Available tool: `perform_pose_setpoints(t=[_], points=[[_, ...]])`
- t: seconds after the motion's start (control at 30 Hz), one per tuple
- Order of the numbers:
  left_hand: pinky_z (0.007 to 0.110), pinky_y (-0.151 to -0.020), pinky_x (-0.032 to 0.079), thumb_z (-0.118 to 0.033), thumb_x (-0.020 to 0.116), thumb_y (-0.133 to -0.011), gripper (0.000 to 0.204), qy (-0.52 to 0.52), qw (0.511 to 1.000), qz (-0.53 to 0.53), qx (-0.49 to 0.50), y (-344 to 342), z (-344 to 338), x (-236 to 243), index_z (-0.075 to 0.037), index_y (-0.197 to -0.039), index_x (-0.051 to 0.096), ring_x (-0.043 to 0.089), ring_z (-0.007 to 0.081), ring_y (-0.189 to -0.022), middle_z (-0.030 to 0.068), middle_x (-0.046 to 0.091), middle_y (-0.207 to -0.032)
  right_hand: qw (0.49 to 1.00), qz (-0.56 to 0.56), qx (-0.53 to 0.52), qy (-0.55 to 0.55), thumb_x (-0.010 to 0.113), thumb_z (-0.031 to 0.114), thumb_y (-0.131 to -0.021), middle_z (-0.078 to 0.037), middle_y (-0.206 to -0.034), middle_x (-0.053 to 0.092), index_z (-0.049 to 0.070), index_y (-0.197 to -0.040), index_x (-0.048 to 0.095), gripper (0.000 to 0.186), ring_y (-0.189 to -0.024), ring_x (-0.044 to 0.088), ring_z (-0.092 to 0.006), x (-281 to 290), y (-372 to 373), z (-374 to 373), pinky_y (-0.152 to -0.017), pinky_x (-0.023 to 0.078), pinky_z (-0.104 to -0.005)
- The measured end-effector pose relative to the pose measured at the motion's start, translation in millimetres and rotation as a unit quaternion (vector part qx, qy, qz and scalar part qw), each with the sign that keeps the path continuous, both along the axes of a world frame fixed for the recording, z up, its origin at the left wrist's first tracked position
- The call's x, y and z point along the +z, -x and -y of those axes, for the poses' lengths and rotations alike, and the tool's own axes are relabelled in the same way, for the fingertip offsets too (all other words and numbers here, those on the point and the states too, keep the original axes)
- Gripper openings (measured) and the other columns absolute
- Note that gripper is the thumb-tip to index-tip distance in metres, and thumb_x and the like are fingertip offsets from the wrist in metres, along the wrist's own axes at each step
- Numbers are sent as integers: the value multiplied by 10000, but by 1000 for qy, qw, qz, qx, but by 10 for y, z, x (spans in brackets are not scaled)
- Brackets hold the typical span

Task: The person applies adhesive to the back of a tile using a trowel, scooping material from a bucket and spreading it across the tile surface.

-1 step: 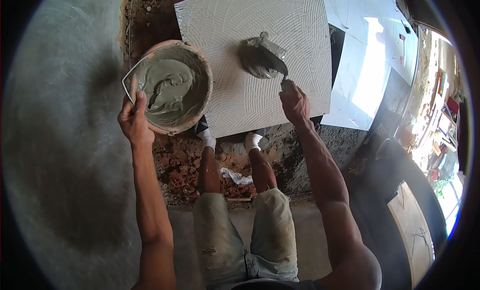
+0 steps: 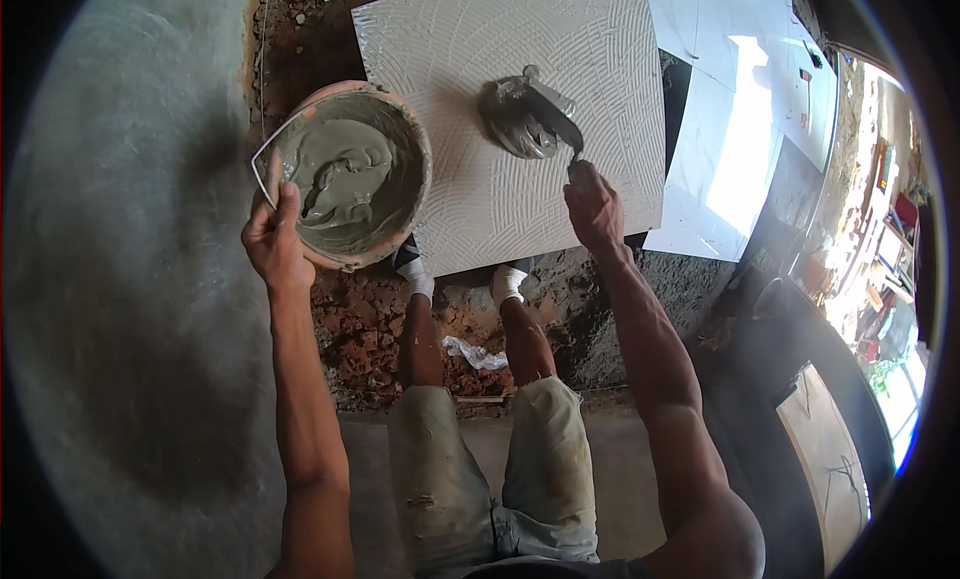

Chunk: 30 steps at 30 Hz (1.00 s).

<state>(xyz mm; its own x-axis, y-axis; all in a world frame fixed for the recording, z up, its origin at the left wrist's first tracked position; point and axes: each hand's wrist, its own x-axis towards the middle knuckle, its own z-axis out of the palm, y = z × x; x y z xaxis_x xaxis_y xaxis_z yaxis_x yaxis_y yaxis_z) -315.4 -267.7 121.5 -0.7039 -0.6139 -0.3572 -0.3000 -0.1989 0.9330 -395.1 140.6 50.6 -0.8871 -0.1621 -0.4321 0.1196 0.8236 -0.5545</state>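
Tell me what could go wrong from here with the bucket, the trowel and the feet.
The left hand grips the bucket at one side only, so it might tip and spill its grey mortar.

The right hand holds the trowel amid a mortar lump over the combed slab; a careless sweep could flatten the ridges.

Both feet are close to the slab's near edge, so a step might knock it.
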Motion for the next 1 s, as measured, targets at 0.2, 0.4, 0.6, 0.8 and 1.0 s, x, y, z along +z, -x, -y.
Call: perform_pose_setpoints(t=[0.2, 0.4, 0.6, 0.8, 1.0], points=[[239, -804, 451, -187, 734, -937, 241, 68, 996, -2, -51, 287, -317, 99, -4, -1094, 734, 576, 53, -907, 4, 719, -1122, 982, -50, 178, 47, 703, 98, -884, -135, -1014, 692, 15, -1124, 620, 267, -913, 713, -309, 1178, 389, 303, -737, 599, -405], [305, -551, 377, -266, 760, -909, 419, 204, 958, -12, -200, 630, -573, 14, 28, -655, 603, 471, 68, -620, 54, 744, -903, 938, -5, 305, -162, 603, 133, -945, -196, -896, 714, 63, -1064, 652, 147, -865, 741, -303, 1129, 863, 1183, -693, 618, -411], [299, -567, 429, -244, 780, -886, 450, 198, 942, -129, -237, 893, -948, -20, 59, -637, 561, 564, 99, -633, 113, 755, -1043, 886, 138, 415, -150, 549, 347, -940, -185, -979, 723, 67, -1123, 654, 350, -924, 725, -363, 358, 868, 895, -797, 606, -477], [251, -561, 395, -247, 775, -896, 272, 97, 969, -54, -223, 670, -879, 80, 24, -903, 752, 460, 30, -640, 72, 754, -1122, 946, 53, 285, 148, 716, 234, -885, -180, -815, 697, 53, -1125, 655, 307, -733, 704, -366, 459, 316, 631, -663, 553, -450], [234, -563, 380, -242, 759, -915, 268, 104, 969, -42, -218, 609, -875, -15, 12, -1001, 765, 457, 19, -656, 32, 749, -1140, 956, 72, 242, 150, 690, 266, -883, -168, -768, 693, 79, -1145, 655, 324, -718, 693, -375, 652, 234, 457, -646, 548, -457]])
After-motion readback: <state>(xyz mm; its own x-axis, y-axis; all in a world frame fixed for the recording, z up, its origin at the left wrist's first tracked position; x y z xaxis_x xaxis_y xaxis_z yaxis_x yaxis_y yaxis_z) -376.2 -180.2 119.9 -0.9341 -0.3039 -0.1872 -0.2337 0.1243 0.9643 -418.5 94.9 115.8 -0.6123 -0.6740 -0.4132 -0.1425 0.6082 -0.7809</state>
